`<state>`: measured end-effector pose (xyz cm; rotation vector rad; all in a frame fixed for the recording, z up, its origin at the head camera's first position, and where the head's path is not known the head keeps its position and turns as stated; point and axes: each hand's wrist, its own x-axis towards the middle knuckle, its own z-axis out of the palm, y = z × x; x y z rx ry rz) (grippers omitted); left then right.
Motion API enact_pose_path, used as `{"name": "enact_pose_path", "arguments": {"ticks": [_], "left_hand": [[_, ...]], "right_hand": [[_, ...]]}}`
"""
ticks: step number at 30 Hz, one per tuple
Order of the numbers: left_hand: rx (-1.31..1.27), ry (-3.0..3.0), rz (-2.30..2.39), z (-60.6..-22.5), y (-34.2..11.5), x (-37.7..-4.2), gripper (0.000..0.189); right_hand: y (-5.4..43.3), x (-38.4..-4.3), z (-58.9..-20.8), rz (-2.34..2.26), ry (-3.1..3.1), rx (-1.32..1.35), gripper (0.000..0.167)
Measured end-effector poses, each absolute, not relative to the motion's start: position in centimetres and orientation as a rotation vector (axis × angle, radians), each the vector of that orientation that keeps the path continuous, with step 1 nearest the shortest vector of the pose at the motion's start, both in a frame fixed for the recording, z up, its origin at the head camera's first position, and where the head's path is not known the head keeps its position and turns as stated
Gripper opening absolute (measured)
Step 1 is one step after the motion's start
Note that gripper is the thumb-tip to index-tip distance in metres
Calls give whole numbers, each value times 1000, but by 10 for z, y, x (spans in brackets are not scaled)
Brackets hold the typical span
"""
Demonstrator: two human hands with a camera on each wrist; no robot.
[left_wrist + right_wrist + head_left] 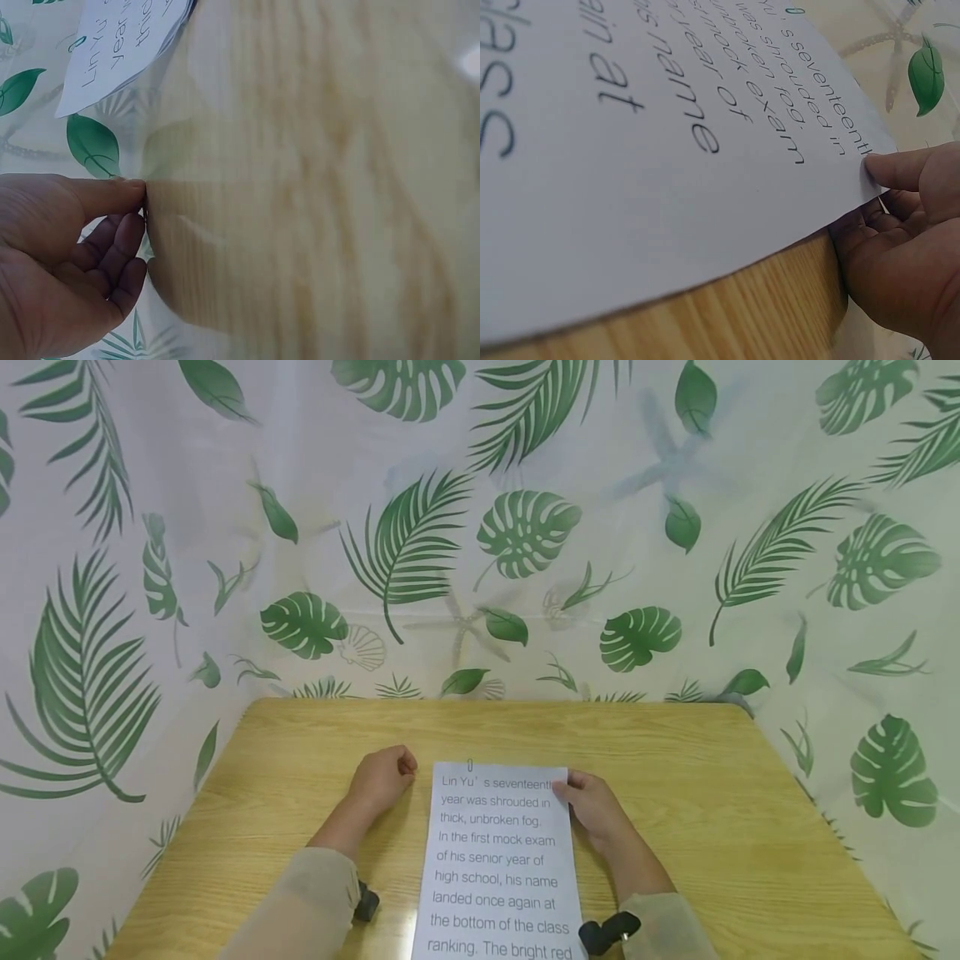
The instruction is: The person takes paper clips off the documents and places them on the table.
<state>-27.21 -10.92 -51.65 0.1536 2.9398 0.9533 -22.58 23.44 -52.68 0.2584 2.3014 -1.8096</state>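
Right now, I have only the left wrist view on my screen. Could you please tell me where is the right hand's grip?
Observer: The right hand's grip is on the paper, near its upper right corner.
Operator: Thank you. How does it hold this corner, please?
Observer: In the right wrist view, the thumb lies on the printed face, and curled fingers are below the edge.
Operator: And which is the lowest line that you can read?
Observer: In the head view, the lowest line reads "ranking. The bright red", close to the picture's bottom edge.
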Motion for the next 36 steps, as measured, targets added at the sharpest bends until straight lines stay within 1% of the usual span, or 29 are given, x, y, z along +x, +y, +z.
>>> {"name": "enact_pose_path", "arguments": {"ticks": [6, 14, 16, 20, 23, 26, 32, 36], "left_hand": [[116, 2948, 968, -516, -112, -273, 5], [73, 2912, 1040, -514, -114, -274, 8], [53, 2891, 1078, -516, -116, -275, 10], [7, 2846, 1208, -515, -115, -278, 23], [1, 2801, 1336, -511, -110, -278, 30], [6, 2769, 1417, -507, -102, -276, 31], [15, 2676, 1489, -502, -83, -269, 31], [67, 2608, 1511, -503, -73, -265, 27]], "right_hand": [[234, -226, -526, -1808, 2302, 266, 39], [234, -226, -527, -1813, 2304, 246, 40], [235, -226, -528, -1816, 2307, 238, 40], [235, -227, -531, -1820, 2312, 235, 40], [235, -227, -531, -1820, 2312, 244, 40], [235, -227, -532, -1814, 2316, 252, 40], [234, -226, -530, -1799, 2319, 267, 40], [234, -226, -530, -1803, 2314, 257, 40]]}}
